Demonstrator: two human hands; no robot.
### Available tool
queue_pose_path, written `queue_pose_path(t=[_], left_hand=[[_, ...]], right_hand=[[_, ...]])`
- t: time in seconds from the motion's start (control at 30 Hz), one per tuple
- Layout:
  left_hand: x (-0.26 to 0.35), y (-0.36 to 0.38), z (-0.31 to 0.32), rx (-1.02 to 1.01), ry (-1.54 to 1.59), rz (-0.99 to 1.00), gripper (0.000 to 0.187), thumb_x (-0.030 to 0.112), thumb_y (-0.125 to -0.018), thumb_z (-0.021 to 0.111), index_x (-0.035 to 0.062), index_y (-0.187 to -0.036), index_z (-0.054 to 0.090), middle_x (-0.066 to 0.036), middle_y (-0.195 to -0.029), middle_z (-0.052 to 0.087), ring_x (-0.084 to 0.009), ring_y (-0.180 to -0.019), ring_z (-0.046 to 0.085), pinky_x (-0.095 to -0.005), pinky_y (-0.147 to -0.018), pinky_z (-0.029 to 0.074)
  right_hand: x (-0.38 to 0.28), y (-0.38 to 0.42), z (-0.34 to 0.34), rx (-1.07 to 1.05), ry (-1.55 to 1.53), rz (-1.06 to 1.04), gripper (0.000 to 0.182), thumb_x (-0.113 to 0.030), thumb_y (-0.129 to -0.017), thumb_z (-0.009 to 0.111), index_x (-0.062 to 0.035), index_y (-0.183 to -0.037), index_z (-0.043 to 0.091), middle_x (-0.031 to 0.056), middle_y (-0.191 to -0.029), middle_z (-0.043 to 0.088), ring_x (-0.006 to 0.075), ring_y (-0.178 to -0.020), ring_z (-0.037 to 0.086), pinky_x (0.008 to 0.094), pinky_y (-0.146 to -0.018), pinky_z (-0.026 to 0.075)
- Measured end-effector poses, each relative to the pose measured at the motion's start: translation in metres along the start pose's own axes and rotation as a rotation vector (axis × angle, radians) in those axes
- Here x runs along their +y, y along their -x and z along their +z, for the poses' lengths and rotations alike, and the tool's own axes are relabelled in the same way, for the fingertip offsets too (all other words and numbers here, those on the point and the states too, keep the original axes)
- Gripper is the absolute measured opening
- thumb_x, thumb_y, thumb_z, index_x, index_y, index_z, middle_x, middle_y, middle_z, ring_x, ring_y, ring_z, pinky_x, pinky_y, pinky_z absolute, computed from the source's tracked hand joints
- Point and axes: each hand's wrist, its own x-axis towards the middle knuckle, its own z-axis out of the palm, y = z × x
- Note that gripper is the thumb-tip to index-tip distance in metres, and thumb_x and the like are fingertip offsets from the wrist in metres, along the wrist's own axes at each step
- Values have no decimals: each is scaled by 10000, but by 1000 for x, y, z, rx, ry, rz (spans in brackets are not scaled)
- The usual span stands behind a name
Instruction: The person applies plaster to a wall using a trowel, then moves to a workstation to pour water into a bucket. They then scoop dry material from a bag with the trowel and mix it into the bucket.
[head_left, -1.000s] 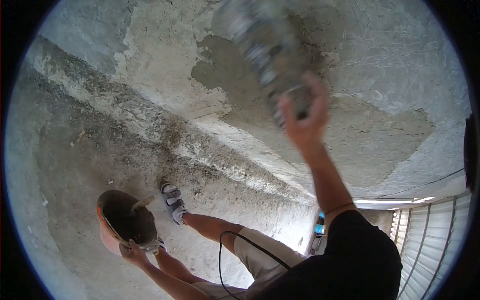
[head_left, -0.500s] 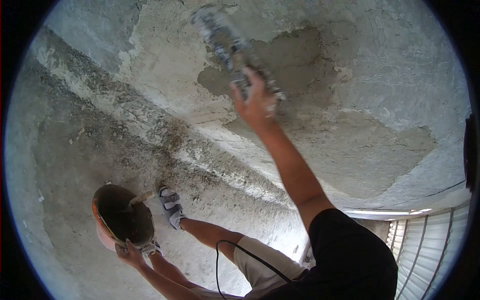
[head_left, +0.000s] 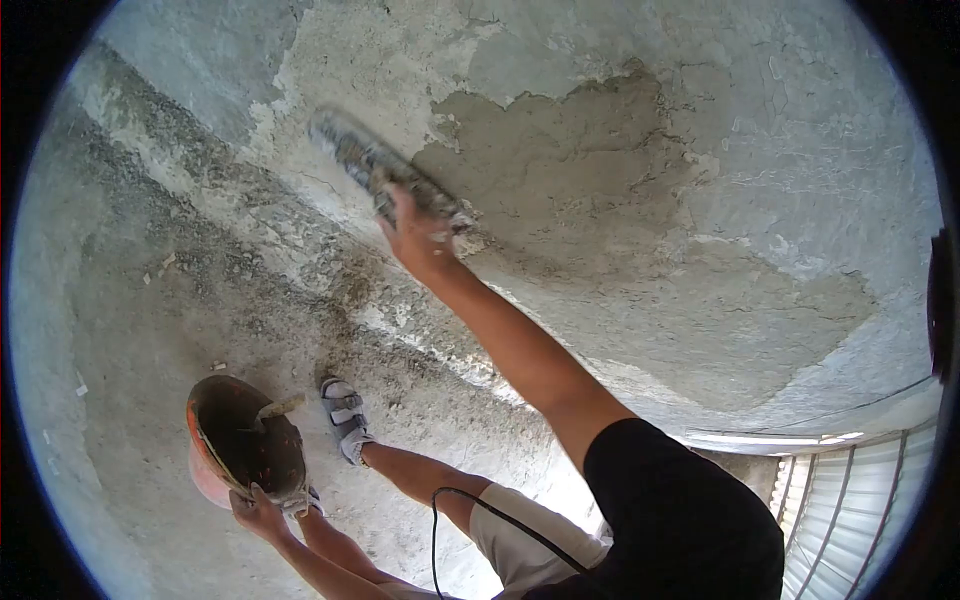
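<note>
In the head view, the right hand (head_left: pixel 418 240) is closed around a trowel (head_left: pixel 380 175) and holds it flat against the wall (head_left: pixel 800 150). The trowel sits at the left edge of the wet grey patch (head_left: pixel 570 160). Bare wall lies open to its left. The left hand (head_left: pixel 258 512) grips the rim of an orange pan (head_left: pixel 240 445), low above the floor (head_left: pixel 130 330), near one sandal (head_left: pixel 345 415).

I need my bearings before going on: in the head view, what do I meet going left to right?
Orange pan held at its rim by the left hand → sandalled foot → right hand gripping the plastering float → darker mortar patch on the wall → metal railing.
</note>
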Motion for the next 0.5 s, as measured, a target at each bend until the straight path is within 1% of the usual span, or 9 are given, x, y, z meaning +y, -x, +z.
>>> queue_pose_path(t=[0.03,0.1,0.17,0.23,0.27,0.33,0.37,0.43,0.5], left_hand=[[-2,1,3,22,3,-3,145,47,-773,584,-68,-809,504,-159,-702,522,-267,-645,464,-386,-632,416],[-5,0,2,39,0,-7,146,48,-773,585,-67,-814,506,-160,-711,531,-266,-653,469,-380,-636,420],[-8,2,-2,-2,-13,-25,151,56,-778,587,-67,-825,513,-167,-728,545,-262,-668,482,-374,-643,426],[-15,3,-3,-6,-16,-39,152,59,-779,587,-66,-830,516,-167,-729,545,-265,-668,484,-377,-643,427],[-17,2,-1,-8,-16,-49,153,61,-780,587,-65,-834,519,-168,-730,546,-267,-669,485,-380,-643,428],[-10,4,1,-8,12,-42,158,66,-778,588,-65,-835,520,-167,-730,545,-272,-668,484,-385,-646,428],[-8,4,1,-3,30,-37,164,71,-775,590,-64,-835,520,-167,-730,545,-277,-667,483,-391,-649,427],[-8,3,-1,-18,-8,-66,164,71,-773,591,-63,-832,518,-163,-724,539,-278,-664,479,-393,-648,424],[-15,4,-3,-39,-53,-93,164,72,-770,592,-62,-829,516,-159,-717,534,-279,-660,475,-395,-648,422]], right_hand=[[4,8,-16,206,-118,-103,591,-288,-901,640,-39,-1331,321,248,-1232,505,283,-1133,555,385,-889,481],[12,16,-68,775,-108,-471,542,-250,-890,652,-23,-1267,336,241,-1090,610,282,-825,676,409,-648,546],[-1,42,-145,964,56,-447,538,-266,-901,636,16,-1251,340,238,-1085,600,284,-799,674,411,-636,547],[4,55,-185,936,72,-229,553,-288,-892,648,7,-1252,350,223,-1085,593,283,-772,674,399,-632,548],[7,53,-185,938,78,-227,553,-288,-892,648,7,-1252,350,223,-1085,593,283,-772,674,399,-632,548],[18,43,-177,1018,174,-326,558,-307,-882,657,-25,-1266,367,208,-1062,597,269,-738,671,378,-595,546],[22,33,-164,1021,175,-332,558,-307,-882,657,-25,-1266,367,208,-1062,597,269,-738,671,378,-595,546],[24,10,-118,1028,-16,-421,555,-315,-876,661,-45,-1269,379,200,-1074,597,267,-711,669,370,-576,541],[16,-3,-61,849,-47,-275,565,-317,-874,663,-36,-1279,386,194,-1091,598,286,-824,670,377,-697,544]])
